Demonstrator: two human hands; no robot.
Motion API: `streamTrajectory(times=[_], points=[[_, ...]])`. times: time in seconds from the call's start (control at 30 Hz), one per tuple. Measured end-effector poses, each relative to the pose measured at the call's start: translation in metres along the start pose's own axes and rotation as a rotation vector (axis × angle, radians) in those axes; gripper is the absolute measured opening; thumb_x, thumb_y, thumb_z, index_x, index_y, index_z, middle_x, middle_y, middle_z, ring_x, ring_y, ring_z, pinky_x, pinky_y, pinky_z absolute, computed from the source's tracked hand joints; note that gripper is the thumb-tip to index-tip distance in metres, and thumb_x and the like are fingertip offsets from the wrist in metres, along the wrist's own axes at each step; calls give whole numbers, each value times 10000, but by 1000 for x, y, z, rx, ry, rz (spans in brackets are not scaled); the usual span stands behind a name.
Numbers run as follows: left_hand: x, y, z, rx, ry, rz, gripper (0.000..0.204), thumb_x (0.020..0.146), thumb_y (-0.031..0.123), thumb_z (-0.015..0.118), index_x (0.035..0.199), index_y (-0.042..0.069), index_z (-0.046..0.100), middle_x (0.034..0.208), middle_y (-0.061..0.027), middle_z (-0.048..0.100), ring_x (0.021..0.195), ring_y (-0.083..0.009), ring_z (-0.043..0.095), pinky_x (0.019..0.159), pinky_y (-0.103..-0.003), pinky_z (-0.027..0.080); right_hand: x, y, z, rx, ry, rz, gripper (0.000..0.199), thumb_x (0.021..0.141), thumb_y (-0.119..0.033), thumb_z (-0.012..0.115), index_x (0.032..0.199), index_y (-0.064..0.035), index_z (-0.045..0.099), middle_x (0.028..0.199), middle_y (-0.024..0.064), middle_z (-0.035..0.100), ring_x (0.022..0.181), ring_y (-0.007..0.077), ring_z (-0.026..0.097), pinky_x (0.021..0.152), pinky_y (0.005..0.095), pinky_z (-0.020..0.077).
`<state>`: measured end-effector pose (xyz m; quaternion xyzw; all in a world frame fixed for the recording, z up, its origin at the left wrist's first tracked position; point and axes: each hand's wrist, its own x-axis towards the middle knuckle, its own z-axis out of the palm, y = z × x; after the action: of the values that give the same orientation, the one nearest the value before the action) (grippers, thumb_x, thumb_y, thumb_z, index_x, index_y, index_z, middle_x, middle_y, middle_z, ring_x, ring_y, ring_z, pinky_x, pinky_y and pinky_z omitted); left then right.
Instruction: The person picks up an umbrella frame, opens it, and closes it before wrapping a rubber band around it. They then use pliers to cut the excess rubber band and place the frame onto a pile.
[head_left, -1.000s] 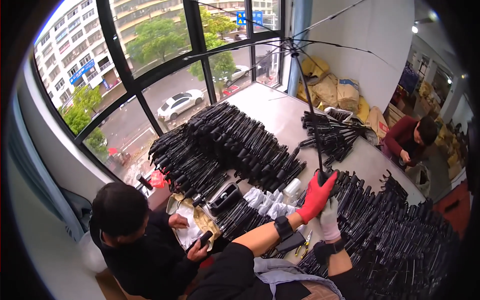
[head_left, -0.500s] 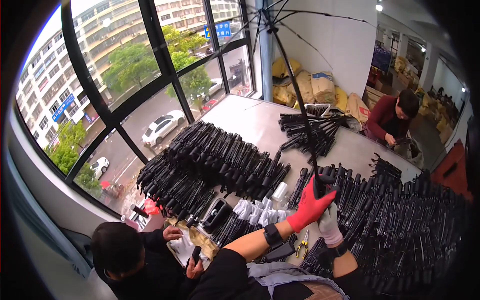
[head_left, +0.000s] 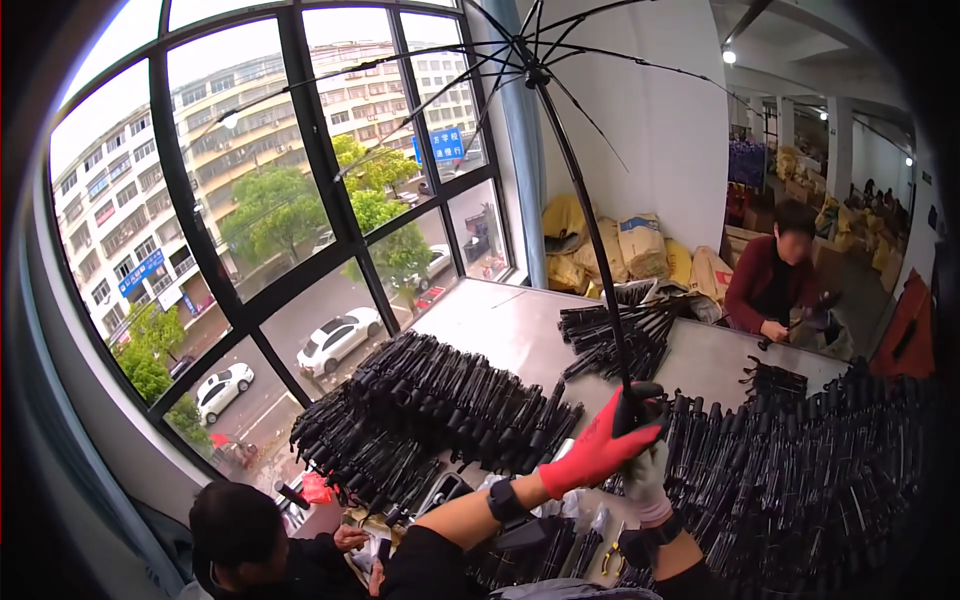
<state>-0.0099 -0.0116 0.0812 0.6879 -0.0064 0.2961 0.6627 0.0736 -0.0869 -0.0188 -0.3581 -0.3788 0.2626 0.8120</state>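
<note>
An opened umbrella frame (head_left: 594,215), bare of cloth, stands upright before me with its black ribs spread near the ceiling. My left hand (head_left: 592,448), in a red glove with black fingertips, is closed round the lower end of its shaft. Just below, my right hand (head_left: 648,485), in a whitish glove, is closed on the handle end, which the gloves mostly hide. Under my hands lie yellow-handled pliers (head_left: 611,557). Folded black umbrella frames lie in a dense heap (head_left: 790,470) to the right and another heap (head_left: 430,400) to the left.
A smaller bundle of frames (head_left: 615,335) lies on the grey table (head_left: 480,320) farther off. A person (head_left: 775,285) works across the table, another (head_left: 240,545) at lower left. Windows line the left; yellow sacks (head_left: 640,245) are piled by the wall.
The view has tilted up, showing more of the ribs and less of the near table. Both my hands keep hold of the umbrella frame. The person across has raised their head.
</note>
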Motion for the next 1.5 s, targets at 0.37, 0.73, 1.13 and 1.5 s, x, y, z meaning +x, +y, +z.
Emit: streamTrajectory(times=[0.37, 0.73, 1.13, 1.5], points=[[109, 185, -193, 653, 715, 989, 481, 857, 19, 661, 1307, 18, 494, 1298, -137, 538, 1182, -208, 525, 980, -309, 421, -22, -41, -14, -41, -68, 83, 527, 871, -524, 638, 974, -11, 587, 665, -7, 536, 507, 47, 433, 462, 195, 302], [151, 279, -245, 1024, 749, 875, 277, 899, 120, 614, 1156, 21, 630, 1095, -88, 665, 1034, -153, 575, 898, -317, 444, -37, -38, -31, 13, -134, 205, 545, 851, -539, 655, 927, -2, 602, 652, -2, 542, 498, 48, 440, 449, 196, 306], [208, 147, -185, 92, -160, -91, 318, 935, 306, 586, 1056, 20, 654, 989, -109, 695, 931, -206, 660, 854, -312, 516, -37, -59, -11, -236, -148, 351, 218, 837, -150, 707, 978, -2, 633, 732, -16, 595, 569, 59, 511, 501, 195, 393], [162, -32, -147, -98, 144, -290, 233, 882, 209, 641, 1014, 18, 638, 857, -100, 675, 771, -250, 674, 745, -352, 555, -8, -39, -5, -201, -47, 482, 180, 819, -107, 655, 950, 13, 621, 730, -35, 581, 626, 36, 521, 534, 216, 419]])
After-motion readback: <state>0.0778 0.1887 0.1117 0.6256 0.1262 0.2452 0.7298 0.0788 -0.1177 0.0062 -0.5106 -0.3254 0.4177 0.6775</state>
